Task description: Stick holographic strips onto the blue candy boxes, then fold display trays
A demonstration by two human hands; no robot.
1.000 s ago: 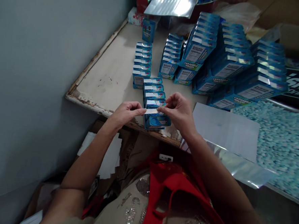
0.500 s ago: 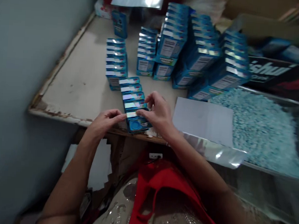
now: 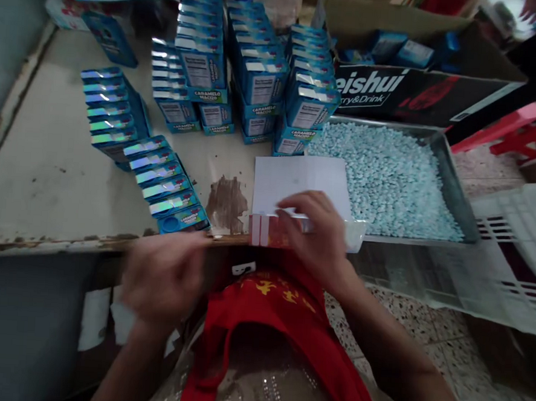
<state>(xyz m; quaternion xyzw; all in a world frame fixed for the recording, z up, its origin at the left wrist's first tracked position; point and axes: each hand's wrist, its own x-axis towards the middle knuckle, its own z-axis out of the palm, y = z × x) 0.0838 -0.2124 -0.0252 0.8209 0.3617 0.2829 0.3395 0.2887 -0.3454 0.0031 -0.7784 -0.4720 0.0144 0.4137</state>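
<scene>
My right hand [image 3: 318, 231] is over the front edge of a white sheet [image 3: 301, 175] and the shiny strip [image 3: 354, 235] along it. Its thumb and fingers are apart, and nothing shows between them. Smeared by motion, my left hand [image 3: 163, 279] is just below the table edge, near a row of blue boxes [image 3: 162, 185] with shiny top flaps. The front box [image 3: 185, 221] of that row lies with its round mark facing up. To the right of the sheet, a metal tray [image 3: 463, 200] holds many small pale-blue pieces [image 3: 396, 178].
Another row of blue boxes [image 3: 112, 109] stands behind, and taller stacks of blue boxes [image 3: 257, 73] line the back. One blue box [image 3: 109, 38] stands alone at the far left. A black carton [image 3: 420, 95] with blue boxes inside is behind the tray. White plastic crates [image 3: 519, 252] stand at right.
Both hands have left the front row of boxes. My right hand has gone right to the white sheet, my left hand back toward my body. The view has turned right.
</scene>
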